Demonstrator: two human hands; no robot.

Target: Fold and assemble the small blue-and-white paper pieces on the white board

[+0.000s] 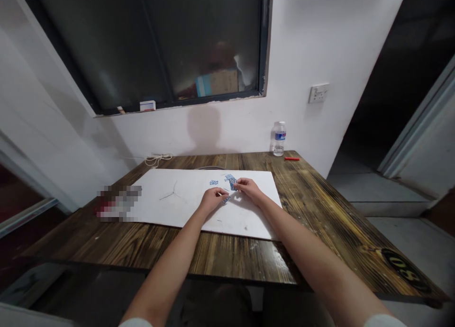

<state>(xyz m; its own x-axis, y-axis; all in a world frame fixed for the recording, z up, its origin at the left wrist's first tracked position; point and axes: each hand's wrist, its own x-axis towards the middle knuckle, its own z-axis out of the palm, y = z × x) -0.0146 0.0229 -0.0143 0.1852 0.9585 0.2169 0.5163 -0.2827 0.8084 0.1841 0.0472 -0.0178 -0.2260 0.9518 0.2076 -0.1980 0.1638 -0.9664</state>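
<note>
Both hands are over a white board [192, 213] lying on the wooden table. My right hand [249, 189] pinches a small blue-and-white striped piece [232, 184] between thumb and fingertips. Close by on the left, my left hand [213, 199] has its thumb and fingers closed at the edge of another small blue-striped piece, partly hidden by the fingers. One more striped piece [213, 182] lies flat beyond my left hand, and a further one [228, 177] lies just past the piece in my right hand. Their exact kind is too small to make out.
Thin dark lines [173, 193] mark the board's left half. A pixelated patch [121, 204] covers something at its left end. Along the table's back are a white cord [158, 159], a plastic bottle [279, 140] and a red pen-like stick [292, 158]. A window is above.
</note>
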